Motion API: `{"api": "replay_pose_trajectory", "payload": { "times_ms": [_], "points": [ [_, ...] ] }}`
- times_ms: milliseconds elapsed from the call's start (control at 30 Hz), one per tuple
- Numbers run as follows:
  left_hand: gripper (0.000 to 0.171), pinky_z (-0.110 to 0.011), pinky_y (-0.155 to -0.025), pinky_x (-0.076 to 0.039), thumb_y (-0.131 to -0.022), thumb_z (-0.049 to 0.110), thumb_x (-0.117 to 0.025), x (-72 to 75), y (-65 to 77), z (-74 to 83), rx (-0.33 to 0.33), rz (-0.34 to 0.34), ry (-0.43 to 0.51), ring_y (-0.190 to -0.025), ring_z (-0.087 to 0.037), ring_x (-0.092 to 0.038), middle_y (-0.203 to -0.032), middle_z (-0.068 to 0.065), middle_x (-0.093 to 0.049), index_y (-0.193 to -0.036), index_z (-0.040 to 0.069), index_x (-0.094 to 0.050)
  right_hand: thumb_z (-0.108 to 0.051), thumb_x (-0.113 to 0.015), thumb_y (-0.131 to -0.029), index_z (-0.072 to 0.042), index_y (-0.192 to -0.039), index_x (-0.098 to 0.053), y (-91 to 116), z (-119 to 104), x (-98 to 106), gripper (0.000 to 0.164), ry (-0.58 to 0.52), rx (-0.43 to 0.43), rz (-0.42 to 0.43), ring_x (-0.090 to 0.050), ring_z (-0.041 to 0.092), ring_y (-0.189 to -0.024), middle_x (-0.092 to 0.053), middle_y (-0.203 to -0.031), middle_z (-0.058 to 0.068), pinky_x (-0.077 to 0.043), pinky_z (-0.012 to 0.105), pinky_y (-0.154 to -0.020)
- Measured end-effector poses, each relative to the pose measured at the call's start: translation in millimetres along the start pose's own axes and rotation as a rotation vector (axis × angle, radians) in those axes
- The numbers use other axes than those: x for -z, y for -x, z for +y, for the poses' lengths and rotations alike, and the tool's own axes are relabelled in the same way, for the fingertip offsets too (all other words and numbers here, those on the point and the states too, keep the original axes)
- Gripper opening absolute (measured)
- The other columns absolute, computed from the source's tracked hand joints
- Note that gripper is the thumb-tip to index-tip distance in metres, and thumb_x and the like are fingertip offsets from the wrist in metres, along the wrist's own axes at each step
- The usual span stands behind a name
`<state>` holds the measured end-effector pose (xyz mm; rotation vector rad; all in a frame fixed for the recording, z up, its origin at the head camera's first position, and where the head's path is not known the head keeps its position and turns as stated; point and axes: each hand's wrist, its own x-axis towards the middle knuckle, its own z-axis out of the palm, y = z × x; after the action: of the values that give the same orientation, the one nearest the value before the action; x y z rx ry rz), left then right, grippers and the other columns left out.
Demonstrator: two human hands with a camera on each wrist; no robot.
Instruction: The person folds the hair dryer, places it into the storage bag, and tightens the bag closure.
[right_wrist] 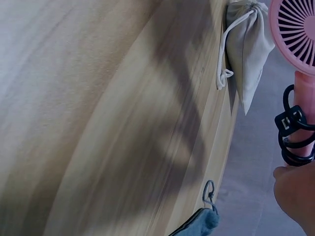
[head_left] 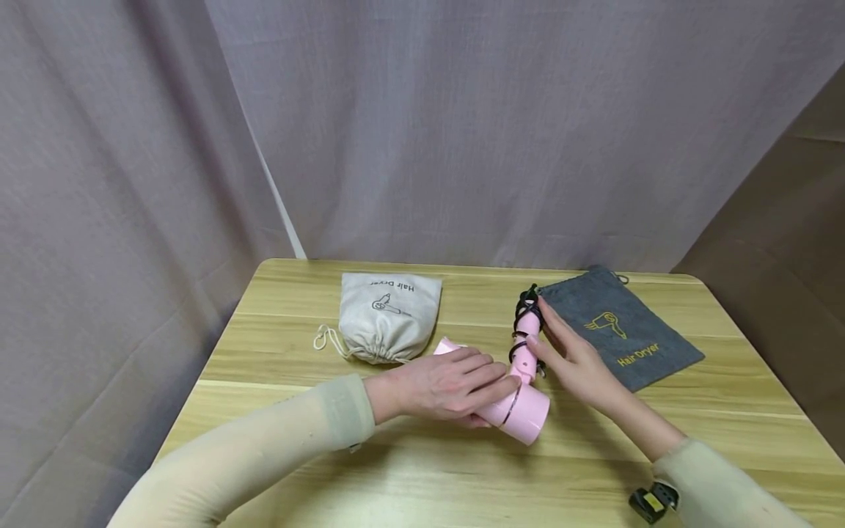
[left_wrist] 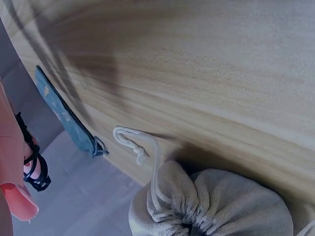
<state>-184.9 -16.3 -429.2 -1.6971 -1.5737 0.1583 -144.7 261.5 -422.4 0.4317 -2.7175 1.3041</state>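
Note:
A pink hair dryer (head_left: 528, 414) is held up over the table, its black cord (head_left: 528, 312) wound around the handle (head_left: 526, 359). My left hand (head_left: 455, 385) grips the barrel from above, fingers curled over it. With the thumb on the handle and the fingers along its far right side, my right hand (head_left: 584, 367) holds the dryer at the wrapped cord. The right wrist view shows the slotted round end (right_wrist: 307, 32) of the dryer, with the cord coils (right_wrist: 295, 130) below it. At the edge of the left wrist view appears the nozzle (left_wrist: 22, 201).
A plump light grey drawstring pouch (head_left: 389, 323), printed "Hair Dryer", sits left of the dryer. To the right lies a flat dark grey pouch (head_left: 627, 337) with yellow print. Grey curtains (head_left: 462, 132) hang behind the wooden table (head_left: 277, 352).

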Motion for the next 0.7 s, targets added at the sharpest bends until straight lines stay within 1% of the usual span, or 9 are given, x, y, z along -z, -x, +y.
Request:
{"api": "replay_pose_trajectory", "payload": {
  "times_ms": [267, 400, 533, 700],
  "points": [
    [0.062, -0.033, -0.105, -0.056, -0.111, 0.052, -0.039, 2.3, 1.4, -2.4, -0.011, -0.003, -0.046, -0.116, -0.021, -0.067, -0.132, -0.008, -0.068, -0.145, 0.004, -0.058, -0.019, -0.061, -0.109, 0.000, -0.168, -0.025, -11, -3, -5, 0.071, -0.008, 0.028, 0.029, -0.036, 0.051, -0.152, -0.021, -0.172, 0.030, -0.026, -0.001, -0.108],
    [0.061, -0.033, -0.104, -0.056, -0.112, 0.051, -0.038, 2.8, 2.9, -3.5, -0.023, -0.001, -0.061, -0.116, -0.021, -0.067, -0.131, -0.008, -0.068, -0.144, 0.004, -0.058, -0.018, -0.061, -0.109, 0.000, -0.167, -0.027, -14, -4, -6, 0.070, -0.001, 0.039, 0.026, -0.037, 0.051, -0.151, -0.022, -0.172, 0.029, -0.026, -0.001, -0.107],
    [0.060, -0.033, -0.104, -0.057, -0.112, 0.051, -0.037, 3.1, 3.7, -5.3, -0.034, 0.005, -0.071, -0.115, -0.022, -0.068, -0.130, -0.008, -0.068, -0.143, 0.004, -0.059, -0.013, -0.061, -0.108, 0.001, -0.167, -0.028, -16, -4, -7, 0.069, -0.018, 0.083, 0.028, -0.037, 0.051, -0.151, -0.023, -0.172, 0.029, -0.027, -0.001, -0.109],
    [0.060, -0.034, -0.105, -0.056, -0.112, 0.050, -0.036, 3.7, 3.0, -7.6, -0.046, 0.001, -0.075, -0.117, -0.022, -0.067, -0.131, -0.008, -0.068, -0.144, 0.004, -0.059, -0.011, -0.061, -0.107, 0.000, -0.167, -0.029, -19, -4, -6, 0.069, -0.024, 0.101, 0.028, -0.039, 0.052, -0.149, -0.025, -0.172, 0.028, -0.029, 0.000, -0.108]
  ]
}}
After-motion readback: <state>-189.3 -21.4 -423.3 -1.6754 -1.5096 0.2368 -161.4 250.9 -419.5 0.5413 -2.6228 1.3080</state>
